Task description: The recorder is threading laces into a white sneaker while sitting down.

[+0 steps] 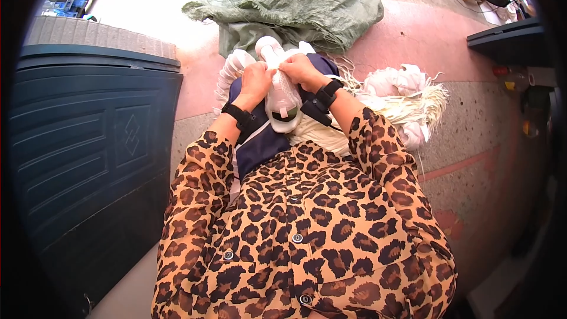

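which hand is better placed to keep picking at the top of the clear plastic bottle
Right, probably. The right hand has its fingertips pinched at the upper part of the clear plastic bottle, while the left hand wraps its side, steadying it.

Single head-worn fisheye view, looking steeply down and forward over the wearer's chest, close on both hands [277, 80] at frame centre, edges bending outward toward the rim.

Glossy clear plastic bottle [282, 97]; coarse woven green sack [295, 0], perhaps plastic
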{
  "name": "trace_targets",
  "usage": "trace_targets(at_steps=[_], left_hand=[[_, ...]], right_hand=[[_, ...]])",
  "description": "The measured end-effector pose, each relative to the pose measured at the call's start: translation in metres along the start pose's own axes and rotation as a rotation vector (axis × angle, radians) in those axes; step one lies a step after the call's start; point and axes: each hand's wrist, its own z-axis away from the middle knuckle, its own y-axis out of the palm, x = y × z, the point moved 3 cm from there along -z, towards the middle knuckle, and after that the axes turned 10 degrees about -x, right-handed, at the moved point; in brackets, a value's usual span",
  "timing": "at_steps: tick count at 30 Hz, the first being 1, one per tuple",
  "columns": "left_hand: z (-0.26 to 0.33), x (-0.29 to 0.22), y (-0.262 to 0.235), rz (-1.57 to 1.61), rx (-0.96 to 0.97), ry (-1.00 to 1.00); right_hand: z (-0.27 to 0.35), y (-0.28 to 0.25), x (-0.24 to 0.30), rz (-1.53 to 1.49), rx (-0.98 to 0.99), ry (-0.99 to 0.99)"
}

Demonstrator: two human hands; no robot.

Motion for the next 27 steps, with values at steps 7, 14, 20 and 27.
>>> trace_targets(at_steps=[7,14,20,27], left_hand=[[0.002,0.001,0.0,-0.032,-0.002,0.001],[0.008,0.002,-0.007,0.301,0.098,-0.232],[0.013,0.007,-0.007,0.378,0.019,-0.25],[0.007,0.0,-0.01,0.134,0.037,-0.066]], right_hand=[[0.003,-0.001,0.0,-0.032,0.101,0.057],[0.016,-0.003,0.012,0.292,-0.105,-0.37],[0.011,-0.005,0.008,0.413,-0.254,-0.496],[0.008,0.001,0.025,0.415,-0.066,-0.544]])
